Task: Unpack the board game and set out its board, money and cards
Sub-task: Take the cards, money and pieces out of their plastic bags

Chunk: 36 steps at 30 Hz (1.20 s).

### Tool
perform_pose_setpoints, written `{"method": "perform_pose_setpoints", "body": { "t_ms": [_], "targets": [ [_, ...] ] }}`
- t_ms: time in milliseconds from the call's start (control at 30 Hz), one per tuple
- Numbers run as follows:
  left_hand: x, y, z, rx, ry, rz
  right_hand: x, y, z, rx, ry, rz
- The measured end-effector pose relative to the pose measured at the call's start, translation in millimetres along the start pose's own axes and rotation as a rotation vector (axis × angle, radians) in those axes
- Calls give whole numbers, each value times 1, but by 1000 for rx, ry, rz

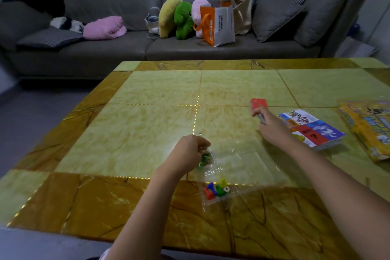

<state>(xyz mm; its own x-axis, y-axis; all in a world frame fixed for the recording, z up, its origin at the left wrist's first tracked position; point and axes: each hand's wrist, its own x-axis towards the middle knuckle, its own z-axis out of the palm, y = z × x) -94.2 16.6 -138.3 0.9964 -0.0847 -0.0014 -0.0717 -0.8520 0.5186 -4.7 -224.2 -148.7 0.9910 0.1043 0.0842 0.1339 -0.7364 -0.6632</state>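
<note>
left hand pinches the clear bag of pawns by its top, near table edge; flimsy and slippery, I'd guess; right hand curls round the red card deck, light but slidey; folded board just right

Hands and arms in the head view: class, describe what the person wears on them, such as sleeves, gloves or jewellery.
The left hand and right hand wear no gloves, and no ring can be seen. The left forearm and right forearm are bare to the frame edge: no sleeve, watch, bracelet or marking is visible.
</note>
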Motion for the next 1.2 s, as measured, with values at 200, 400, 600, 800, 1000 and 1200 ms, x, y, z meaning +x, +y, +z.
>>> {"method": "perform_pose_setpoints", "body": {
  "t_ms": [200,400,600,800,1000,1200],
  "targets": [
    [2,-5,-2,-30,7,-8,27,16,1,-117,148,175],
    [5,-9,-1,-34,15,-6,60,37,-8,-146,220,344],
    [9,-11,-3,-111,72,7,93,36,-19,-49,142,538],
    [14,-15,-6,-122,93,11,105,45,-14,-94,258,467],
    [13,-16,-7,-113,67,19,105,47,-4,-209,342,439],
    [11,-15,-12,-159,15,-23,108,35,-19,-129,321,467]
  ]
}}
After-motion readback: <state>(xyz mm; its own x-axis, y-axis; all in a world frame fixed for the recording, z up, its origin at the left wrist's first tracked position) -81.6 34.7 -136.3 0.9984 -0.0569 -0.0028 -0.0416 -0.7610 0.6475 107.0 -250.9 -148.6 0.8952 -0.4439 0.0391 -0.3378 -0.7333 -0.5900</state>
